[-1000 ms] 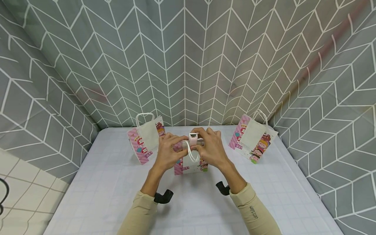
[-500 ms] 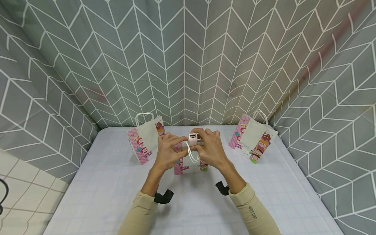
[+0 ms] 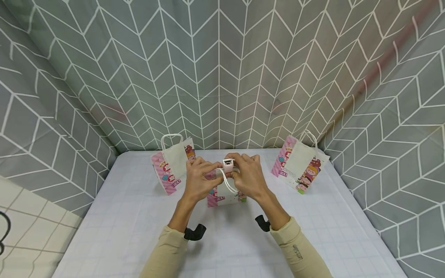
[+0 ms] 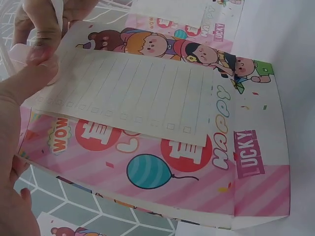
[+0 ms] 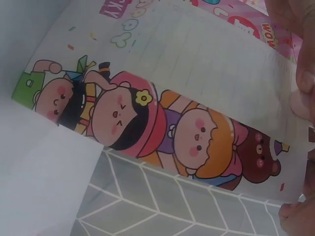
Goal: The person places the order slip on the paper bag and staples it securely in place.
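In the head view, both hands meet at the top of the middle paper gift bag (image 3: 222,199), which has pink stripes and cartoon figures. My left hand (image 3: 201,180) pinches the bag's top edge between thumb and fingers, beside its white handle (image 3: 229,186). The right hand (image 3: 248,175) grips a small pink-and-white block (image 3: 228,166) with a dark slot in its end, set at that same edge; its kind I cannot tell. A cream sheet with ruled lines and checkboxes (image 4: 128,93) covers part of the bag's face in the left wrist view.
Two similar gift bags stand farther back, a left bag (image 3: 177,160) and a right bag (image 3: 297,162), both with white handles up. They rest on a white-covered table (image 3: 132,216). A grey patterned curtain (image 3: 219,77) encloses the back and sides.
The small block has tipped and lowered slightly at the bag's edge, and the white handle's loop has shifted a little. Both hands keep their holds; the other bags stay put.
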A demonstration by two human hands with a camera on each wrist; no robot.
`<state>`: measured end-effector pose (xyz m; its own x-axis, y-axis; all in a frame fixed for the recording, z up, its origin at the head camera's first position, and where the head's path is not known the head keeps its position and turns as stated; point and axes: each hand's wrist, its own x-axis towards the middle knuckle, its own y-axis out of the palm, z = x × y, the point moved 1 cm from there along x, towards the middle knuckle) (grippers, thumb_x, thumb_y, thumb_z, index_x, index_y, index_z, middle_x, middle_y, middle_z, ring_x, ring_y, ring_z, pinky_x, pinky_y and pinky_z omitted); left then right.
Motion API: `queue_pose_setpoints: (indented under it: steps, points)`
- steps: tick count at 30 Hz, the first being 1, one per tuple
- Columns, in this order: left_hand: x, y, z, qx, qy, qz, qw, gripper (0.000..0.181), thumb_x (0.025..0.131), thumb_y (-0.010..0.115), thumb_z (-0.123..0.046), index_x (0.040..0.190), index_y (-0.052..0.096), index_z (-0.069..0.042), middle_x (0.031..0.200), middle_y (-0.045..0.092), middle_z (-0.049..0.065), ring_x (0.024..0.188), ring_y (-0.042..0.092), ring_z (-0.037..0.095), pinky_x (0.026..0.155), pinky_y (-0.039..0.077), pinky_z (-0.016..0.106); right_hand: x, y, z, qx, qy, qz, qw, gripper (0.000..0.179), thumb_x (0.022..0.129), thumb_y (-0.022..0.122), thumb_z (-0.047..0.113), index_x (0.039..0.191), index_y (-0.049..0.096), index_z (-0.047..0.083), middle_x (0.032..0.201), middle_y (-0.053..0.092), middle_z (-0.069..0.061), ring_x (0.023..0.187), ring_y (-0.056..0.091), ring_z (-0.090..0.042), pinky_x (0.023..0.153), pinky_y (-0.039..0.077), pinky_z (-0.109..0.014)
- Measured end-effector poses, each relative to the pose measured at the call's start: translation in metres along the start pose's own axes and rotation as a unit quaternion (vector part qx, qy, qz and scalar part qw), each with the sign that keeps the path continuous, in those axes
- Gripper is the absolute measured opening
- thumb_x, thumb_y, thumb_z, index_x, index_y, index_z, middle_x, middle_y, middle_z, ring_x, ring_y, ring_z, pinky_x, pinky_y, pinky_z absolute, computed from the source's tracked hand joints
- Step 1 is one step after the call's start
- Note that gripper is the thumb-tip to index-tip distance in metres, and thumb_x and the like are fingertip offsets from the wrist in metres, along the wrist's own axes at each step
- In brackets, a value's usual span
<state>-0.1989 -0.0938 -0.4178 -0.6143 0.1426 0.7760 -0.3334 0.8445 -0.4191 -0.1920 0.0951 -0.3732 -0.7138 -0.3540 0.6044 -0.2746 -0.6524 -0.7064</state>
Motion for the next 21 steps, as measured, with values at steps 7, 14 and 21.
queue_pose_setpoints:
  steps: [7,14,21]
  points:
    - [0.0005,0.0044,-0.0017,-0.006,-0.017,0.014,0.9997,0.032,0.071,0.09,-0.023,0.1,0.081,-0.015,0.082,0.075,-0.001,0.078,0.045,0.014,0.086,0.025,0.048,-0.0009,-0.0032,-0.0047,0.002,0.008,0.009,0.9999,0.044,0.078,0.085,0.021,0.118,0.066,0.016,0.094,0.078,-0.002,0.072,0.05,-0.013,0.08,0.031,-0.042]
    - [-0.0011,0.0041,-0.0011,-0.01,-0.022,0.025,0.9994,0.035,0.072,0.09,-0.025,0.104,0.079,-0.015,0.085,0.075,-0.002,0.08,0.045,0.013,0.088,0.026,0.048,-0.0002,-0.0061,-0.0055,-0.008,0.011,0.017,0.9998,0.044,0.078,0.085,0.025,0.118,0.066,0.019,0.091,0.077,0.0,0.072,0.048,-0.013,0.082,0.031,-0.044]
    - [-0.0049,0.0014,-0.0013,-0.016,-0.042,0.035,0.9984,0.039,0.075,0.09,-0.024,0.111,0.078,-0.017,0.099,0.077,-0.001,0.085,0.05,0.013,0.089,0.026,0.048,-0.0002,-0.0073,-0.0044,0.006,0.03,0.04,0.9987,0.048,0.079,0.083,0.027,0.123,0.065,0.023,0.102,0.077,0.002,0.074,0.044,-0.012,0.08,0.027,-0.043]
